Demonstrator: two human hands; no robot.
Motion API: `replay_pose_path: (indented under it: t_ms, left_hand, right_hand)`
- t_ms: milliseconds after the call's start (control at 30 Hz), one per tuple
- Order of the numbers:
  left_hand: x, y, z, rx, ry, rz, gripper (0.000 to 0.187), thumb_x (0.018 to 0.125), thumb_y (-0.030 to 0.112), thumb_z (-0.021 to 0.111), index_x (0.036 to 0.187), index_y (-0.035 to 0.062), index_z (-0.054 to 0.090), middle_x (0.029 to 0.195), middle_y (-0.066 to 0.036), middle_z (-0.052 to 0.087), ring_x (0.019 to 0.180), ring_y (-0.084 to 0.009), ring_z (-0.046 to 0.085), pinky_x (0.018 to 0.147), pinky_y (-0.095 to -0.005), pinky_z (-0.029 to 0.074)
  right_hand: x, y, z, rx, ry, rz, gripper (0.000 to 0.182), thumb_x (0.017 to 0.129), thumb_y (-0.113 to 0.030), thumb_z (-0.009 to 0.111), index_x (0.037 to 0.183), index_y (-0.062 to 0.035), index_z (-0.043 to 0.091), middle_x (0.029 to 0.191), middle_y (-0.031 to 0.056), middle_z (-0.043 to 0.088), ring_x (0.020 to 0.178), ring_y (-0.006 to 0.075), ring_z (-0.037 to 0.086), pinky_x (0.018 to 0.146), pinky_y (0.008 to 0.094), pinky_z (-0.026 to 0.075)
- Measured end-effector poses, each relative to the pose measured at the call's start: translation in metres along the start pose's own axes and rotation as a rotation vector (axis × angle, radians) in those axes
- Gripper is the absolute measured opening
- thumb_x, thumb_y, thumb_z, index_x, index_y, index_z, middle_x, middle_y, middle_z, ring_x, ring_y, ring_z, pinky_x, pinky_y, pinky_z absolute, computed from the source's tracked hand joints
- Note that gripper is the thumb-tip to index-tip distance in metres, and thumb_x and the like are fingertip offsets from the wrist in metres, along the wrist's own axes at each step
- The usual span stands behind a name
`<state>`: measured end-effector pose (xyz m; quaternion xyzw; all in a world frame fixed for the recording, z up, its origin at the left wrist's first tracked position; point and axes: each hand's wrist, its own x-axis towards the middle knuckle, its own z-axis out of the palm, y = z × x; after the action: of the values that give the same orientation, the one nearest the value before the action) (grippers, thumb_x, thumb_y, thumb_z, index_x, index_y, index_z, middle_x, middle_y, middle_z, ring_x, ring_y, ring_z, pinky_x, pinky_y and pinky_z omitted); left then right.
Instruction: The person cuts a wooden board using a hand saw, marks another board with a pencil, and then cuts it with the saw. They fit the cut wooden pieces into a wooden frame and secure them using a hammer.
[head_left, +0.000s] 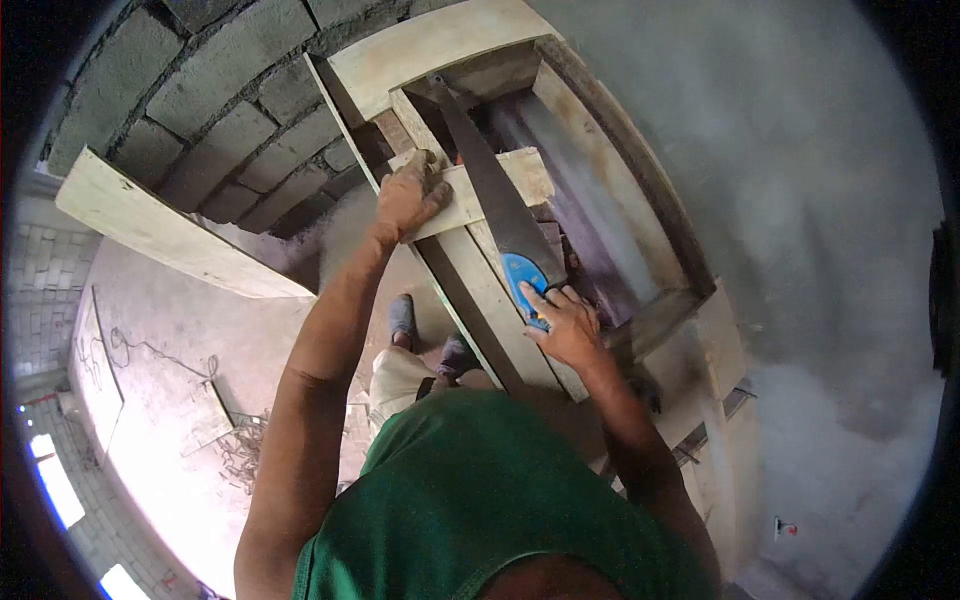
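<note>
A hand saw [495, 185] with a blue handle lies across a short pale board [525, 178]. My right hand [570, 325] is closed round the blue handle, one finger stretched along it. The saw's blade points away toward the top of the view. To the left, my left hand [410, 198] presses on the short board near its left end, with its fingers bent over the wood. The short board rests crosswise on longer boards [495, 300] of a wooden frame.
A block wall [215, 100] rises at the upper left, with a long plywood piece [170, 230] below it. Right of the frame is a grey plastered surface [830, 200]. Wire and scraps [240, 455] lie on the floor at the lower left.
</note>
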<state>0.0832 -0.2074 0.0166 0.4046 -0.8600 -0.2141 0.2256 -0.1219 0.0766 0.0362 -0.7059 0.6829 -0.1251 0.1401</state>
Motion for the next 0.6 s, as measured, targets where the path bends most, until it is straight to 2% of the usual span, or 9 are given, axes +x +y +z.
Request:
replay_pose_path:
  t_ms: [100,167,200,267,300,367,467,533,600]
  left_hand:
    - [-0.004,-0.001,-0.01,-0.113,-0.089,-0.081,0.049,0.089,0.044,0.061,0.118,0.0056,0.052,0.105,-0.023,0.065,0.097,-0.0417,0.064,0.085,-0.049,0.048]
    - [-0.004,0.004,-0.011,-0.044,-0.156,-0.215,0.05,0.094,0.047,0.053,0.119,0.0049,0.057,0.11,-0.021,0.067,0.108,-0.0384,0.062,0.095,-0.0476,0.043]
    - [0.001,0.007,-0.012,-0.049,-0.155,-0.22,0.05,0.094,0.047,0.053,0.119,0.0049,0.057,0.11,-0.021,0.067,0.108,-0.0384,0.062,0.095,-0.0476,0.043]
    - [0.021,0.006,-0.014,0.034,-0.366,-0.415,0.062,0.095,0.057,0.046,0.115,0.0012,0.064,0.106,-0.024,0.068,0.107,-0.0415,0.062,0.093,-0.046,0.045]
    - [0.027,-0.003,-0.008,0.03,-0.372,-0.419,0.062,0.095,0.057,0.046,0.115,0.0012,0.064,0.106,-0.024,0.068,0.107,-0.0415,0.062,0.093,-0.046,0.045]
    - [0.04,-0.024,0.0,-0.072,-0.532,-0.329,0.076,0.093,0.067,0.04,0.111,-0.0013,0.068,0.104,-0.028,0.067,0.108,-0.0432,0.062,0.096,-0.0455,0.045]
    - [0.054,-0.035,0.002,-0.231,-0.535,-0.457,0.08,0.093,0.069,0.038,0.113,-0.0019,0.068,0.112,-0.03,0.065,0.113,-0.0429,0.06,0.1,-0.0436,0.043]
    - [0.058,-0.046,0.006,-0.286,-0.544,-0.491,0.081,0.091,0.07,0.042,0.12,-0.0027,0.065,0.122,-0.028,0.062,0.12,-0.0399,0.057,0.103,-0.0417,0.041]
    - [0.06,-0.049,0.01,-0.554,-0.479,-0.737,0.082,0.09,0.069,0.048,0.125,-0.0041,0.061,0.13,-0.024,0.059,0.127,-0.0386,0.052,0.105,-0.0405,0.039]
  right_hand:
    - [-0.004,-0.005,-0.004,0.002,-0.083,-0.027,0.072,0.073,-0.028,0.079,0.14,-0.0238,0.053,0.099,0.0066,0.06,0.101,0.0283,0.055,0.084,0.0455,0.048]
    - [-0.005,-0.009,-0.01,0.0,-0.126,-0.037,0.073,0.073,-0.027,0.078,0.141,-0.0245,0.052,0.1,0.0071,0.06,0.102,0.0289,0.055,0.084,0.0458,0.049]
    - [-0.007,-0.01,-0.01,0.006,-0.17,-0.041,0.074,0.073,-0.027,0.078,0.141,-0.0251,0.051,0.101,0.0075,0.06,0.103,0.0295,0.055,0.084,0.0462,0.049]
    - [-0.009,-0.011,-0.007,0.014,-0.142,-0.058,0.075,0.073,-0.026,0.078,0.143,-0.0256,0.049,0.101,0.0088,0.059,0.103,0.0306,0.054,0.085,0.0466,0.049]
    - [-0.01,-0.013,-0.008,0.029,-0.172,-0.05,0.076,0.074,-0.026,0.078,0.143,-0.0253,0.049,0.102,0.0093,0.059,0.103,0.031,0.054,0.085,0.0469,0.049]
    - [-0.008,-0.014,-0.008,0.042,-0.196,-0.047,0.076,0.074,-0.026,0.078,0.144,-0.025,0.048,0.102,0.0099,0.058,0.103,0.0315,0.054,0.085,0.0472,0.049]
    - [-0.008,-0.012,-0.007,0.06,-0.195,-0.048,0.075,0.074,-0.025,0.077,0.144,-0.0243,0.049,0.103,0.0097,0.058,0.102,0.0313,0.053,0.085,0.0469,0.048]
    - [-0.008,-0.013,-0.006,0.046,-0.157,-0.05,0.075,0.074,-0.024,0.078,0.143,-0.0244,0.049,0.104,0.0096,0.057,0.101,0.0311,0.052,0.084,0.0463,0.048]
    - [-0.006,-0.011,-0.007,0.041,-0.162,-0.061,0.074,0.074,-0.025,0.078,0.143,-0.0237,0.05,0.101,0.0089,0.056,0.1,0.0298,0.052,0.083,0.0449,0.048]
